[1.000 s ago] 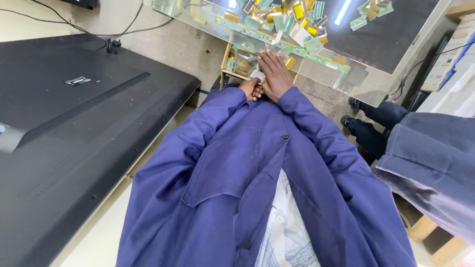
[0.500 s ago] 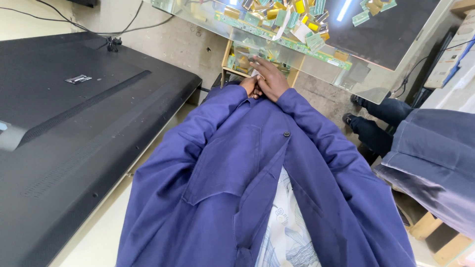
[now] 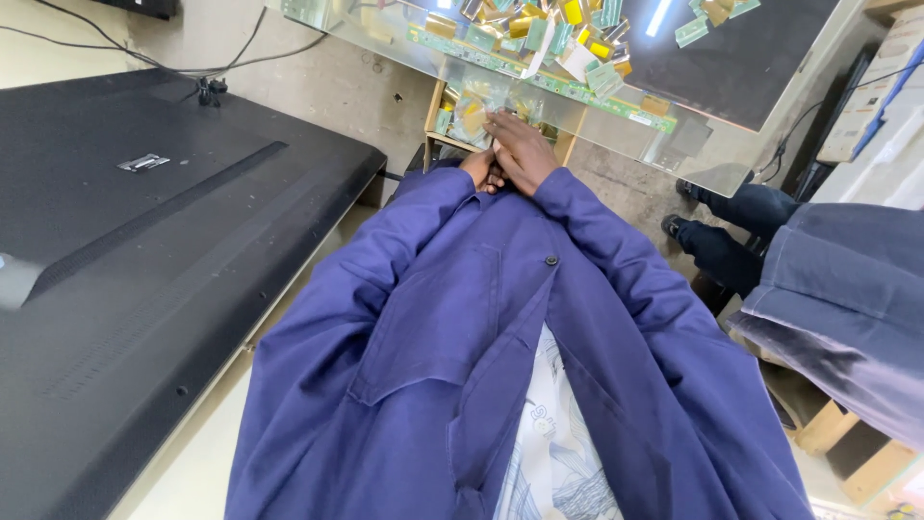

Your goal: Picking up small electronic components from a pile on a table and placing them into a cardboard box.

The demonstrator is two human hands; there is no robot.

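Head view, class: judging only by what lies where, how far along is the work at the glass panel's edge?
Done: many green and gold flex strips already stand loose along the glass panel, above its green circuit strip. In hand: the right hand rests over the left hand at the panel's edge; what they grip is hidden. Left: cannot be judged. The black television back lies untouched.

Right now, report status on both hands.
Left hand and right hand together at panel edge, grip unclear. Green circuit strip just beyond. Nothing between.
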